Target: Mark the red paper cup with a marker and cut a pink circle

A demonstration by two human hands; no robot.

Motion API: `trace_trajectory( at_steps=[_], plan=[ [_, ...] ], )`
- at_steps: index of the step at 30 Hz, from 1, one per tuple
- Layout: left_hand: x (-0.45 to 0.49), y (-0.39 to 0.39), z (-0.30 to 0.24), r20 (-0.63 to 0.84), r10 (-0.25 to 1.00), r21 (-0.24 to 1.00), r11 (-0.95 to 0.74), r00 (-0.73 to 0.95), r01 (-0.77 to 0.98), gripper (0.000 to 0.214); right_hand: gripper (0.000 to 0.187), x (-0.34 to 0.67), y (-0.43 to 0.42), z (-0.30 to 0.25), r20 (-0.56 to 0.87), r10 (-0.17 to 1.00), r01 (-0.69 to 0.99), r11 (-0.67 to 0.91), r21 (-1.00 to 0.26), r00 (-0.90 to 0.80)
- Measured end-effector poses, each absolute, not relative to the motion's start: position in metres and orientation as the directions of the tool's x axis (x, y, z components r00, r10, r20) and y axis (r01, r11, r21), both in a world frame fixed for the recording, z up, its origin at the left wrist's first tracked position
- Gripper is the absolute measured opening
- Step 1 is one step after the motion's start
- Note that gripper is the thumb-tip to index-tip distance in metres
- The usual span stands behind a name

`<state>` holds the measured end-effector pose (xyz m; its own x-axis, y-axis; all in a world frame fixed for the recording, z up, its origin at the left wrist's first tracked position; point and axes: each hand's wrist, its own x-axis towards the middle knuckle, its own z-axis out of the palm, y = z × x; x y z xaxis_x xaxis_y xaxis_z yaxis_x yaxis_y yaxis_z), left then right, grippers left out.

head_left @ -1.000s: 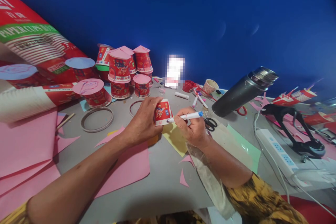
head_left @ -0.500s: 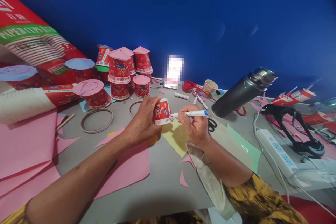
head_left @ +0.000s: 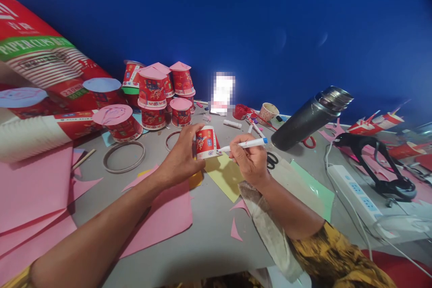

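My left hand [head_left: 184, 153] is closed round a red paper cup [head_left: 205, 140] with white print, held above the table in front of me. Between the fingers of my right hand [head_left: 250, 159] is a white marker [head_left: 248, 144] with a blue end. Its tip is at the cup's right side, near the pale rim; whether it touches I cannot tell. Below the cup lies a yellow paper sheet [head_left: 224, 180], and pink paper [head_left: 168, 216] lies under my left forearm. A marker cap or short white marker [head_left: 232, 124] lies beyond my hands.
Stacked red cups with pink paper tops [head_left: 151, 85] stand at the back left, near a tape ring [head_left: 124, 156]. On the right are a dark thermos [head_left: 303, 121], black-handled scissors [head_left: 272, 160], a power strip [head_left: 354, 189] and cables. A lit phone [head_left: 223, 94] leans at the back.
The cup has turned slightly in my left hand, showing more of its right side, and the left fingers have shifted on it. My right hand keeps the marker at nearly the same spot.
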<state>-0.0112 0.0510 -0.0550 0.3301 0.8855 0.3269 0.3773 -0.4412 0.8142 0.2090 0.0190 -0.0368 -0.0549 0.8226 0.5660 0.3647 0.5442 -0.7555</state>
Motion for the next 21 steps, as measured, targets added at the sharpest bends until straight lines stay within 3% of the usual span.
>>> trace_trajectory(
  at_steps=[21],
  plan=[
    [-0.0107, 0.0492, -0.0550, 0.339, 0.868, 0.800, -0.469, 0.364, 0.374, 0.080, 0.023, 0.2058, 0.0133, -0.0321, 0.572, 0.806, 0.427, 0.577, -0.697, -0.156]
  ],
)
